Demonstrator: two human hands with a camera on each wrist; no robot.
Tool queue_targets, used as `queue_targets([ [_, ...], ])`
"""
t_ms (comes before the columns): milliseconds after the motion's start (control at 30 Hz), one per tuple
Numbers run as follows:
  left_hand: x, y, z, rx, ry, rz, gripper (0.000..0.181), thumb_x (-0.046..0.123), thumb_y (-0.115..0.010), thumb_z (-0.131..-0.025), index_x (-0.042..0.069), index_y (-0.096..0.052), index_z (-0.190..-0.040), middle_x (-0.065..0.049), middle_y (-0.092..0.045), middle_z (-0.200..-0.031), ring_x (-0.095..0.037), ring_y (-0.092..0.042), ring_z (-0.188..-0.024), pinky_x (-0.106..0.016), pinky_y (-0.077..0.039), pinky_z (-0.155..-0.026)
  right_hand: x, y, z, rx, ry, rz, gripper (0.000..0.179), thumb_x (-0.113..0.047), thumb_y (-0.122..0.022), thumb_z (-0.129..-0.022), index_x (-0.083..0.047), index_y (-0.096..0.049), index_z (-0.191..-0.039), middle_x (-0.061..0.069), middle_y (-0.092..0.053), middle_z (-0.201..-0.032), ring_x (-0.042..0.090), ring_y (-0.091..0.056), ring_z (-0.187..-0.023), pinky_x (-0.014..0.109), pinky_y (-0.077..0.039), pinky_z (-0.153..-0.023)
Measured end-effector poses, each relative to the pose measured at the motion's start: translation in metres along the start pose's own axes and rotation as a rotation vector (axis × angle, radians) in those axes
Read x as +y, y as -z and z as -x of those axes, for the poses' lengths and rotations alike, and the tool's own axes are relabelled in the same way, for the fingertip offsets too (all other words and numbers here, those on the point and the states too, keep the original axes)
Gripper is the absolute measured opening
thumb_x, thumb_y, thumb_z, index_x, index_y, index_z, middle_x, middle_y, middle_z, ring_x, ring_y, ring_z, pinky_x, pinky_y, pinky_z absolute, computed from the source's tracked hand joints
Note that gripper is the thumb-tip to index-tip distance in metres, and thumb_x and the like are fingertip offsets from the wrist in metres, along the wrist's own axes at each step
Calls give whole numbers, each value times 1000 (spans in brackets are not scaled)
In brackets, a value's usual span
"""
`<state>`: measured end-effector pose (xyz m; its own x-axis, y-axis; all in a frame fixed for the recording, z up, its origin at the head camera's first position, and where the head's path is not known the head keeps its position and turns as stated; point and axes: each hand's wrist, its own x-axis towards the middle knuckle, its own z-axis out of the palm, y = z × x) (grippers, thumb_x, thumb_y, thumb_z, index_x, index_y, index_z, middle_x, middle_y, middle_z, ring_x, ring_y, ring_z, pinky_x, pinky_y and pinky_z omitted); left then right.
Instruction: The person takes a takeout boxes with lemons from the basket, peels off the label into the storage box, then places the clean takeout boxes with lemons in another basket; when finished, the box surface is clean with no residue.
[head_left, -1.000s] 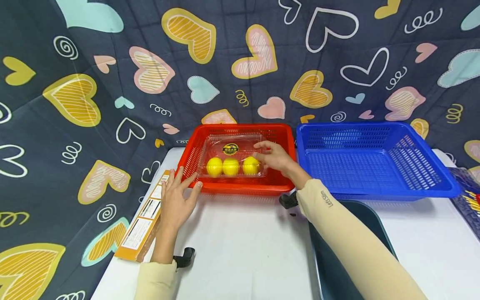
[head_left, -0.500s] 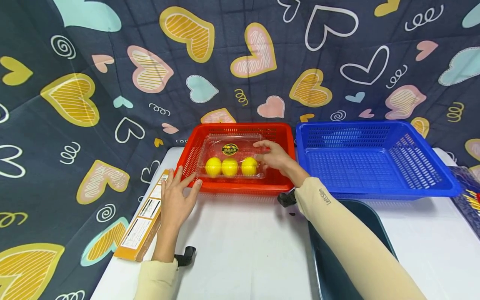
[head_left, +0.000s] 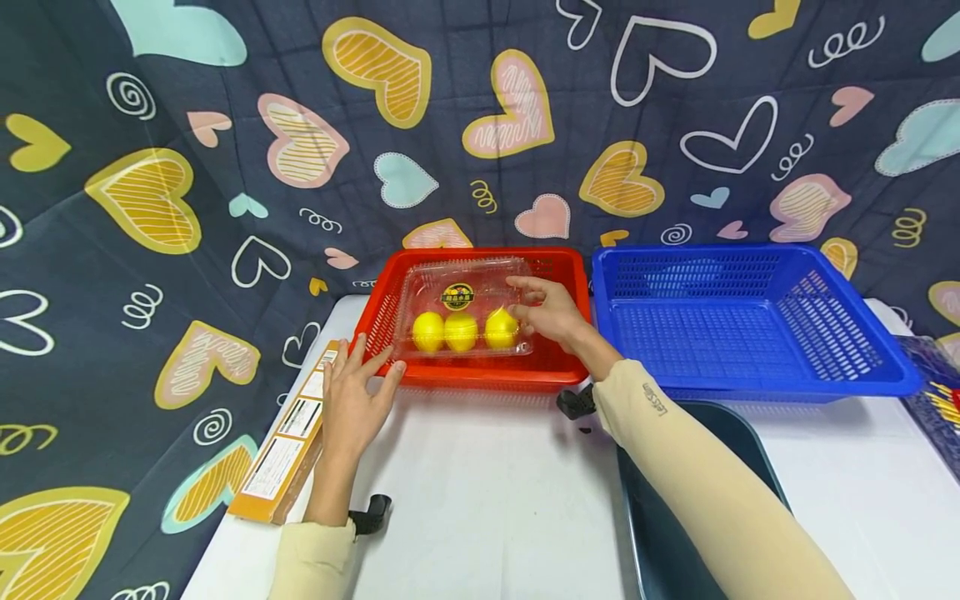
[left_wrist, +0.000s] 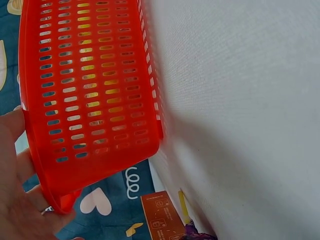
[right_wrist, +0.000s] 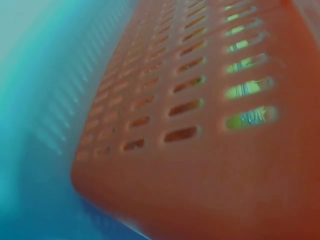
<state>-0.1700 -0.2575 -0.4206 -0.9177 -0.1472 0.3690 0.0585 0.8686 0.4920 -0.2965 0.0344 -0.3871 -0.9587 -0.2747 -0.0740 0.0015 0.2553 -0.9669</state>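
A clear plastic fruit box (head_left: 431, 285) with a round black label sits in the red basket (head_left: 551, 375). Three yellow lemons (head_left: 461, 332) show through its front part. My right hand (head_left: 553, 310) holds the box's right side between thumb and fingers; only the basket's slotted wall shows in the right wrist view. My left hand (head_left: 354, 404) lies at the basket's front left corner with fingers spread, touching the rim. In the left wrist view, the left fingers (left_wrist: 30, 197) rest around that rim, partly hidden by it.
A blue basket (head_left: 705, 333) stands right of the red one. In front of it is a dark bin (head_left: 660, 500), partly under the right forearm. A long orange box (head_left: 288, 442) lies left, beside the left wrist. A heart-patterned cloth (head_left: 465, 125) hangs behind.
The far edge of the clear fruit box's lid has risen and tilted slightly, and its label has shifted a little. My left hand has stayed at the basket corner; my right hand has barely moved.
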Motion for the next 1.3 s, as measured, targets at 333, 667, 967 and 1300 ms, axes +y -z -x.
queue_targets([
  [333, -2, 0, 2, -4, -6, -6, 47, 43, -62, -99, 12, -69, -133, -21, -43, -159, -46, -24, -155, -69, -9, -124, -4, 7, 6, 58, 127, 86, 53, -7, -69, -92, -18, -61, -143, 9, -60, -144, 34, -51, -123, 18, -48, -60],
  [667, 0, -1, 2, 23, -17, 21, 45, 40, -62, -99, 11, -69, -132, -23, -44, -157, -47, -25, -154, -71, -11, -122, -22, 23, 24, 81, 175, 84, 53, -8, -69, -93, -18, -60, -144, 7, -60, -144, 30, -55, -107, 20, -51, -66],
  [967, -1, -2, 2, 32, -31, 18, 45, 39, -63, -98, 9, -70, -131, -23, -45, -157, -49, -26, -153, -72, -13, -121, -42, 42, 47, 101, 188, 125, 53, -11, -69, -94, -21, -58, -145, 4, -58, -148, 29, -56, -108, 25, -52, -72],
  [1300, 0, 0, 2, 17, -19, 8, 45, 38, -62, -98, 9, -69, -131, -24, -44, -157, -49, -26, -153, -71, -12, -122, -51, 58, 76, 64, 192, 103, 54, -13, -68, -96, -29, -57, -146, 3, -57, -148, 17, -46, -53, 24, -39, -48],
])
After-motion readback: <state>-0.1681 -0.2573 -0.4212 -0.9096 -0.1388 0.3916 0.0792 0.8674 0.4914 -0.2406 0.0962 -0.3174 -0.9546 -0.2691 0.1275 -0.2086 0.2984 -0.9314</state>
